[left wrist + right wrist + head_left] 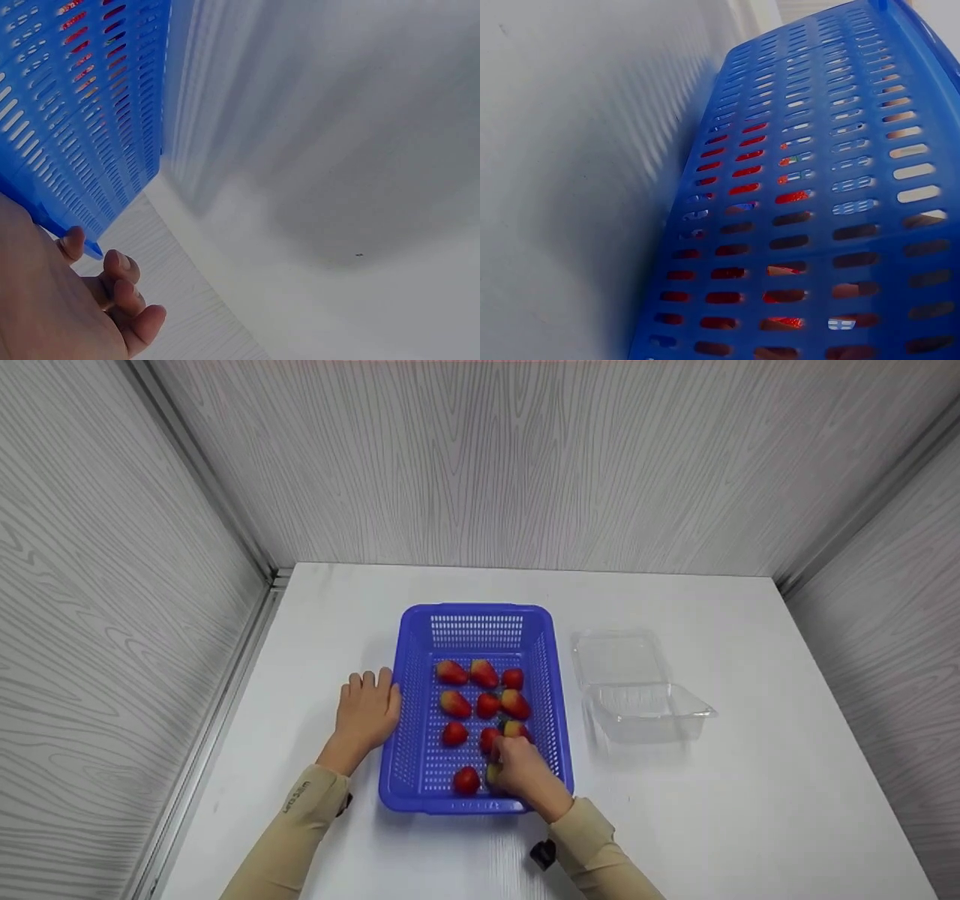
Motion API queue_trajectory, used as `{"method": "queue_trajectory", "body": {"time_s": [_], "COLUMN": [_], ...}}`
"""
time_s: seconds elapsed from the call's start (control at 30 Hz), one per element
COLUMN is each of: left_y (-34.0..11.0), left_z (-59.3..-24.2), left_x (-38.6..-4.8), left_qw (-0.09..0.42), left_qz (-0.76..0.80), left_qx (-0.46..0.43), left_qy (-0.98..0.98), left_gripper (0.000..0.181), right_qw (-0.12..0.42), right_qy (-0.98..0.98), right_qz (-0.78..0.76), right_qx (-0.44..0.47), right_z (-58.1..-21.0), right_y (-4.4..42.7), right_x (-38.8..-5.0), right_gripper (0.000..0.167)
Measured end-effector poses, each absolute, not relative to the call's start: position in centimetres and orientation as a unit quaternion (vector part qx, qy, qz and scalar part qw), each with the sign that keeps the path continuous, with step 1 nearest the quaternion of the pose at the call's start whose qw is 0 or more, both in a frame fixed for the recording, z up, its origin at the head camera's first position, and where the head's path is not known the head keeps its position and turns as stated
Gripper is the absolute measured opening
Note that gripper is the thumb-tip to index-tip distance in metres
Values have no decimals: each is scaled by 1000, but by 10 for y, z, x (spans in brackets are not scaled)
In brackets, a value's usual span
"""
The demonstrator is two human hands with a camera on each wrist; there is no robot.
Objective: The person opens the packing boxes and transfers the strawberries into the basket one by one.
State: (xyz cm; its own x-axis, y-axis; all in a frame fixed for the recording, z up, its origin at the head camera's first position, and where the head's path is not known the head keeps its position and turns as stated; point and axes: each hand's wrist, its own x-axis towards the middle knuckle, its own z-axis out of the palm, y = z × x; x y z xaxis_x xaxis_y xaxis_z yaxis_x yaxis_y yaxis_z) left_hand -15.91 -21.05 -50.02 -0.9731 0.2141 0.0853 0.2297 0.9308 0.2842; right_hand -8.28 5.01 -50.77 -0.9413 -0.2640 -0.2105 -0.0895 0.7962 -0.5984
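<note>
A blue plastic basket (480, 806) with slotted walls holds several red strawberries, some with yellowish ends. My left hand (367, 712) rests against its left rim, fingers pointing away from me. In the left wrist view the loosely bent fingers of that hand (82, 292) show beside the basket's wall (82, 127). My right hand (525, 769) reaches over the near right corner among the strawberries. Its fingers bend down by a strawberry (489, 740), and another strawberry (493, 774) is partly covered by the hand. The fingertips are hidden. The right wrist view mostly shows the basket's slotted wall (817, 232).
A clear plastic clamshell box (649, 712) stands on the white table (750, 780) to the right of the basket, its lid (619, 656) folded back. Grey wood-grain panels (480, 465) border the table at the back and both sides.
</note>
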Motion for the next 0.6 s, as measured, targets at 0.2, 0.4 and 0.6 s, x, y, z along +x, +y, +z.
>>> {"method": "queue_trajectory", "body": {"time_s": [0.2, 0.4, 0.6], "left_y": [-211, -211, -213], "left_z": [-501, -502, -503], "left_x": [-159, -161, -161], "left_qw": [18, 23, 26], "left_qz": [-146, -154, -159], "left_qx": [-109, -109, -109], "left_qy": [-983, -982, -981], "left_gripper": [30, 31, 29], "right_qw": [156, 126, -98], "right_qy": [930, 935, 931], "right_qz": [-321, -319, -333], "right_qx": [-91, -89, -117], "right_z": [-506, -495, -484], "right_y": [51, 56, 72], "right_x": [-80, -75, -66], "right_gripper": [24, 30, 19]}}
